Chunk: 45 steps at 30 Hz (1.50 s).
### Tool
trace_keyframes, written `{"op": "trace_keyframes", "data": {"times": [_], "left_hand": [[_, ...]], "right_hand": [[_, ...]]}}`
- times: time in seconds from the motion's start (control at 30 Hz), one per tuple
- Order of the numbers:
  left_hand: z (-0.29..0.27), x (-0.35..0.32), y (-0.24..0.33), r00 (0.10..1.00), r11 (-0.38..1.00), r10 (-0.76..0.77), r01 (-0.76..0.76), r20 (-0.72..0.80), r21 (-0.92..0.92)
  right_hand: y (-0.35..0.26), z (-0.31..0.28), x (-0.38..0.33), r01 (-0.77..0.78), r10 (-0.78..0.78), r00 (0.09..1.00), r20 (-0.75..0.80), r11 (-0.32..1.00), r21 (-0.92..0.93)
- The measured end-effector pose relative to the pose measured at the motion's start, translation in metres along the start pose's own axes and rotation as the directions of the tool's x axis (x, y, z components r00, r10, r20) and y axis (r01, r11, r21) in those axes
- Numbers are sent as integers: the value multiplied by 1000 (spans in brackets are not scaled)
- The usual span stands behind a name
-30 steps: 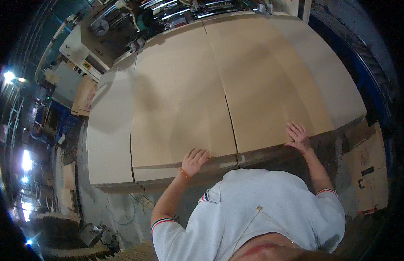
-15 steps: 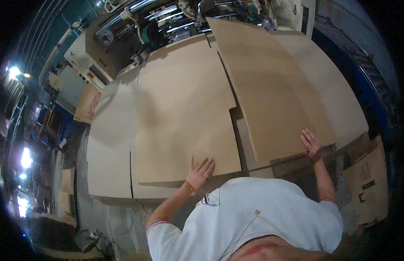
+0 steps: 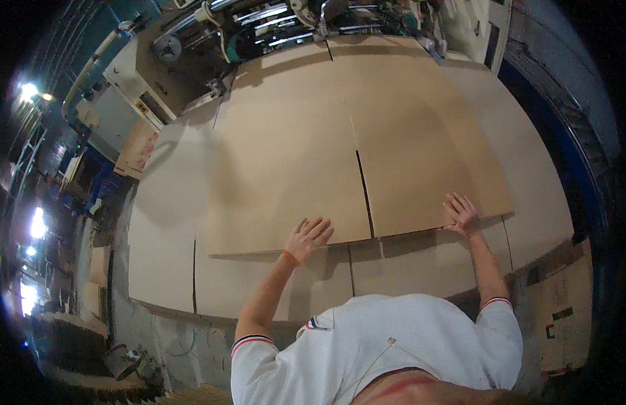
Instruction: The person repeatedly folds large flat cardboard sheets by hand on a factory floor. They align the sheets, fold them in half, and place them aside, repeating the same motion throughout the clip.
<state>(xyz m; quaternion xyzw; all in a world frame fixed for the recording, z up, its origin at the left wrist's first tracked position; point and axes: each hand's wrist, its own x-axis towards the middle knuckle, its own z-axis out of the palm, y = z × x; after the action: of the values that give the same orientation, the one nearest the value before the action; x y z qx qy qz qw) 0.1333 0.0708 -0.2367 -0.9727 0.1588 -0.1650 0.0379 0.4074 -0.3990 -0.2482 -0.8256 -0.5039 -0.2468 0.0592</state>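
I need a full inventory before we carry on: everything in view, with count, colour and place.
Top cardboard: two panels, tan, centre
Lower cardboard: count unclear, paler, under and around it
Machine: one, grey metal rollers, far edge
Cabinets: two, cream, flanking machine
Printed cardboard: two visible, brown, upper left and lower right
Blue frame: one, right edge
Lights: several, white, far left
Floor: grey, lower left
Shirt: one, white, bottom
Necklace: one, gold pendant, on shirt
Bracelet: one, orange, left wrist
Left hand: one, bare, top cardboard's near edge
Right hand: one, bare, same edge, further right
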Motion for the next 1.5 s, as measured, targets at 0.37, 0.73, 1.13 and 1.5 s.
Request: {"op": "trace_keyframes", "data": {"times": [0.37, 0.73, 1.13, 1.5], "left_hand": [[2, -31, -29, 879, 901, -432, 429, 204, 60], [-44, 4, -74, 971, 992, -36, 64, -237, 113], [0, 56, -124, 984, 971, 22, 21, -175, 240], [19, 108, -220, 969, 937, -48, 127, -240, 325]], "right_hand": [[-71, 1, -1, -680, 673, 709, 208, 732, -49], [-1, 50, 14, -492, 450, 827, -336, 870, -46], [75, 58, 95, -407, 366, 810, -458, 913, 9], [113, 95, 182, -319, 225, 827, -515, 943, -99]]}}
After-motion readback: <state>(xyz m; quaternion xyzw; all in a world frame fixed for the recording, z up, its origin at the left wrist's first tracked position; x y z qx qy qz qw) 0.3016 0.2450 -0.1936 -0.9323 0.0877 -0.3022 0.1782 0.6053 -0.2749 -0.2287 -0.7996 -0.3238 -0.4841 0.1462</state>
